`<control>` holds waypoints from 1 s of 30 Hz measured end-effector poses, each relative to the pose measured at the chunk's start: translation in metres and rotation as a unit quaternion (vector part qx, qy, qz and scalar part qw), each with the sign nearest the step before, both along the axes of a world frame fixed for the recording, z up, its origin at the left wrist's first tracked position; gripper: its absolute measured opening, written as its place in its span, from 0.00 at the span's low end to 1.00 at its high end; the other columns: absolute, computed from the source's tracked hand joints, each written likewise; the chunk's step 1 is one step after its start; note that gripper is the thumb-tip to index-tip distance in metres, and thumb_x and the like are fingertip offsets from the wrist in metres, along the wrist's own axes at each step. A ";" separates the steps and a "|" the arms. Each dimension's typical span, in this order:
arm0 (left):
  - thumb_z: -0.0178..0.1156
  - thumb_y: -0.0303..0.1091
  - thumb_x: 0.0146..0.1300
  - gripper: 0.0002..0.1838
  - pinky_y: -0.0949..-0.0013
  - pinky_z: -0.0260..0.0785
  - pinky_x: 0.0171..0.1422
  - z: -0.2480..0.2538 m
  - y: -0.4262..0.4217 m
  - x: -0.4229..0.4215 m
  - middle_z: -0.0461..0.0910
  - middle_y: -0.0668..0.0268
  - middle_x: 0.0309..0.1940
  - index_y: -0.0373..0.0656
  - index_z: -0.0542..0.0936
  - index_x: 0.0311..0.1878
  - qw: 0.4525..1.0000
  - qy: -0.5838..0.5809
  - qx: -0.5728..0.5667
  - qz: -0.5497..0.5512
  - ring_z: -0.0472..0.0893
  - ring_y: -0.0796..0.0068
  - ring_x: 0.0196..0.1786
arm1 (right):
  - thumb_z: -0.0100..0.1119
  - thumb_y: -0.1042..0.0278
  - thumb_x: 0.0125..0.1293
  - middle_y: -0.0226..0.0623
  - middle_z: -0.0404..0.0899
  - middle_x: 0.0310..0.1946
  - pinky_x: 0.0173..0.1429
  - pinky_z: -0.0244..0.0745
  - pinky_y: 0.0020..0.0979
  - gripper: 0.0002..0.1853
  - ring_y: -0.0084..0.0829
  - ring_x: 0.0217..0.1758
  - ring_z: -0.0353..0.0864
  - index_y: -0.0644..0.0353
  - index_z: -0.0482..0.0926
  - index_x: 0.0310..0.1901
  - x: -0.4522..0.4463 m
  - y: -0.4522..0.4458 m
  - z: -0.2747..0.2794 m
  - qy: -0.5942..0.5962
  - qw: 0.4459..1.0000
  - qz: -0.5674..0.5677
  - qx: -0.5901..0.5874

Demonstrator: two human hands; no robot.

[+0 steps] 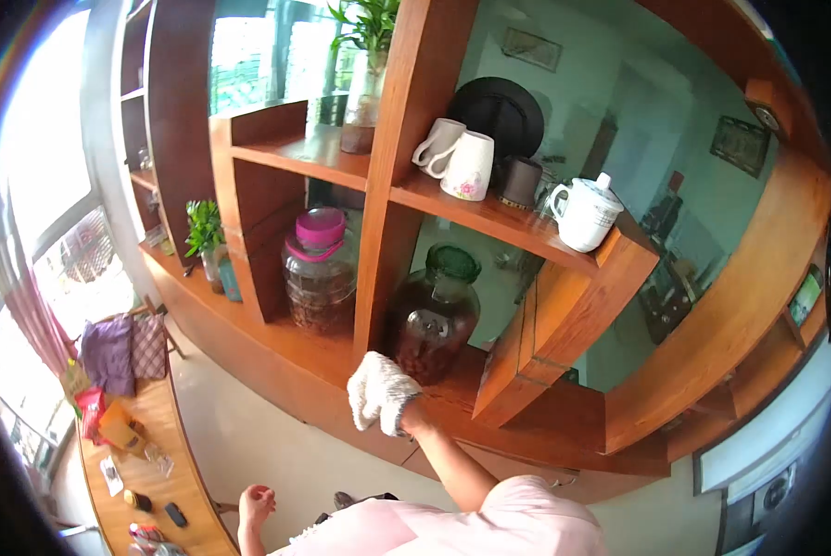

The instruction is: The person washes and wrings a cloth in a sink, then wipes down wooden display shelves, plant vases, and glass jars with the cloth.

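A white fluffy dusting mitt (380,391) covers my right hand (378,408), hiding its fingers. It rests against the front edge of the wooden cabinet, just below an upright shelf post (385,213). Close behind and to its right is a large dark glass jar (437,320) with a green rim. To its upper left stands a clear jar (320,287) with a pink lid. My left hand (257,503) hangs low near my body, with loosely curled fingers and nothing in it.
White mugs (468,167), a dark cup (520,182) and a lidded white cup (585,215) stand on the shelf above. Plants in glass vases (364,102) are at the left. A wooden table (179,435) at the lower left bears packets and small items.
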State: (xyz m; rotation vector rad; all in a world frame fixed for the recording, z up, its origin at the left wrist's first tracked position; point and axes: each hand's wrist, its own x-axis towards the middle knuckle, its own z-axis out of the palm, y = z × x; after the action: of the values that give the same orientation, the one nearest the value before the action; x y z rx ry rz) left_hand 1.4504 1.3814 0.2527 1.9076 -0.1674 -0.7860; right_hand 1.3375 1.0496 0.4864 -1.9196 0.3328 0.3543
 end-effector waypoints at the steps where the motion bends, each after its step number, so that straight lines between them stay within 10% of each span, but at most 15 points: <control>1: 0.55 0.27 0.55 0.07 0.75 0.66 0.18 -0.006 -0.003 0.012 0.76 0.62 0.18 0.33 0.74 0.34 0.998 0.034 -0.044 0.021 0.75 0.75 0.16 | 0.56 0.66 0.57 0.35 0.75 0.32 0.27 0.69 0.23 0.10 0.20 0.30 0.73 0.60 0.71 0.38 0.015 -0.005 0.001 -0.003 1.000 -0.007 -0.007; 6: 0.55 0.24 0.54 0.05 0.73 0.67 0.18 0.029 -0.039 0.078 0.74 0.63 0.17 0.33 0.73 0.34 0.987 0.053 -0.147 0.022 0.75 0.74 0.17 | 0.56 0.66 0.58 0.36 0.75 0.31 0.26 0.69 0.22 0.10 0.20 0.29 0.73 0.60 0.70 0.38 0.089 -0.016 0.008 -0.026 0.997 -0.064 -0.034; 10: 0.57 0.22 0.52 0.05 0.76 0.67 0.26 0.139 -0.131 0.142 0.74 0.66 0.20 0.36 0.74 0.33 0.923 -0.230 -0.255 -0.172 0.74 0.79 0.22 | 0.56 0.66 0.58 0.37 0.75 0.31 0.25 0.69 0.22 0.09 0.20 0.28 0.73 0.60 0.70 0.37 0.099 -0.016 0.003 -0.058 0.992 -0.106 -0.047; 11: 0.58 0.21 0.51 0.06 0.76 0.67 0.29 0.187 -0.158 0.143 0.75 0.66 0.23 0.37 0.76 0.34 0.919 -0.023 -0.371 -0.132 0.74 0.80 0.24 | 0.56 0.66 0.58 0.37 0.75 0.31 0.25 0.69 0.22 0.09 0.20 0.28 0.73 0.60 0.70 0.37 0.090 -0.012 -0.004 -0.062 0.990 -0.115 -0.052; 12: 0.58 0.21 0.51 0.06 0.75 0.68 0.32 0.260 -0.177 0.124 0.75 0.65 0.25 0.38 0.76 0.34 0.810 -0.467 -0.247 -0.252 0.75 0.78 0.27 | 0.56 0.66 0.58 0.37 0.75 0.31 0.24 0.69 0.22 0.09 0.20 0.28 0.73 0.60 0.70 0.37 0.090 -0.010 -0.005 -0.063 0.989 -0.123 -0.053; 14: 0.57 0.20 0.52 0.04 0.76 0.68 0.33 0.326 -0.220 0.114 0.75 0.63 0.27 0.38 0.76 0.32 0.751 -0.502 -0.309 -0.297 0.75 0.76 0.28 | 0.56 0.66 0.58 0.37 0.75 0.30 0.24 0.69 0.22 0.09 0.20 0.27 0.73 0.60 0.70 0.37 0.073 -0.002 -0.015 -0.065 0.987 -0.134 -0.060; 16: 0.55 0.18 0.52 0.06 0.77 0.65 0.27 0.379 -0.266 0.095 0.74 0.63 0.26 0.37 0.76 0.34 0.688 -0.553 -0.359 -0.303 0.73 0.76 0.26 | 0.55 0.73 0.50 0.31 0.70 0.13 0.22 0.67 0.20 0.10 0.20 0.16 0.71 0.56 0.66 0.16 0.048 -0.005 -0.092 -0.363 0.911 -0.189 -0.047; 17: 0.54 0.19 0.54 0.05 0.75 0.65 0.27 0.401 -0.287 0.079 0.72 0.63 0.24 0.37 0.75 0.34 0.645 -0.581 -0.403 -0.290 0.72 0.74 0.25 | 0.55 0.72 0.48 0.31 0.70 0.12 0.22 0.64 0.19 0.10 0.19 0.15 0.68 0.56 0.65 0.15 0.024 0.023 -0.055 -0.399 0.776 -0.317 0.371; 18: 0.54 0.23 0.56 0.04 0.74 0.66 0.30 0.420 -0.303 0.070 0.72 0.61 0.25 0.37 0.75 0.35 0.624 -0.639 -0.347 -0.286 0.73 0.70 0.26 | 0.55 0.73 0.47 0.29 0.70 0.13 0.23 0.63 0.19 0.09 0.18 0.16 0.68 0.58 0.65 0.17 0.011 0.014 -0.074 -0.429 0.846 -0.261 0.180; 24: 0.54 0.32 0.56 0.15 0.60 0.70 0.39 0.459 -0.408 0.033 0.77 0.54 0.34 0.43 0.72 0.48 0.638 -0.697 -0.215 -0.246 0.77 0.54 0.34 | 0.56 0.74 0.44 0.27 0.71 0.13 0.23 0.62 0.20 0.09 0.20 0.16 0.68 0.59 0.64 0.18 -0.060 -0.017 -0.107 -0.335 0.879 -0.339 -0.016; 26: 0.54 0.33 0.56 0.15 0.57 0.69 0.39 0.464 -0.429 0.026 0.77 0.53 0.33 0.43 0.72 0.47 0.638 -0.722 -0.161 -0.215 0.78 0.53 0.35 | 0.55 0.75 0.44 0.30 0.71 0.13 0.24 0.65 0.23 0.07 0.24 0.15 0.68 0.59 0.65 0.20 -0.081 -0.030 -0.107 -0.319 0.865 -0.330 0.201; 28: 0.53 0.34 0.56 0.14 0.55 0.69 0.40 0.465 -0.441 0.022 0.78 0.52 0.32 0.44 0.72 0.47 0.636 -0.741 -0.095 -0.192 0.78 0.51 0.36 | 0.56 0.69 0.44 0.40 0.72 0.14 0.22 0.66 0.29 0.07 0.32 0.14 0.69 0.62 0.70 0.22 -0.093 -0.040 -0.111 -0.300 0.698 -0.388 0.522; 29: 0.53 0.33 0.56 0.13 0.54 0.69 0.39 0.467 -0.446 0.021 0.78 0.52 0.30 0.44 0.72 0.45 0.637 -0.748 -0.073 -0.174 0.78 0.51 0.36 | 0.56 0.68 0.44 0.41 0.72 0.14 0.21 0.65 0.30 0.08 0.31 0.14 0.69 0.63 0.70 0.22 -0.102 -0.051 -0.111 -0.342 0.853 -0.374 0.128; 30: 0.53 0.33 0.55 0.12 0.54 0.69 0.39 0.467 -0.449 0.020 0.78 0.52 0.29 0.45 0.73 0.43 0.638 -0.753 -0.053 -0.153 0.78 0.50 0.36 | 0.56 0.68 0.44 0.41 0.72 0.13 0.20 0.64 0.30 0.09 0.31 0.14 0.69 0.63 0.69 0.23 -0.110 -0.060 -0.110 -0.330 0.850 -0.290 -0.292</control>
State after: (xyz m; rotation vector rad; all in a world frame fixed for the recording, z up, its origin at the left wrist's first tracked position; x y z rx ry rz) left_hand 1.4702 0.9326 0.7199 1.9276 -1.5330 0.8475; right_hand 1.2271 0.9892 0.3765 -2.2539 0.5718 -0.8951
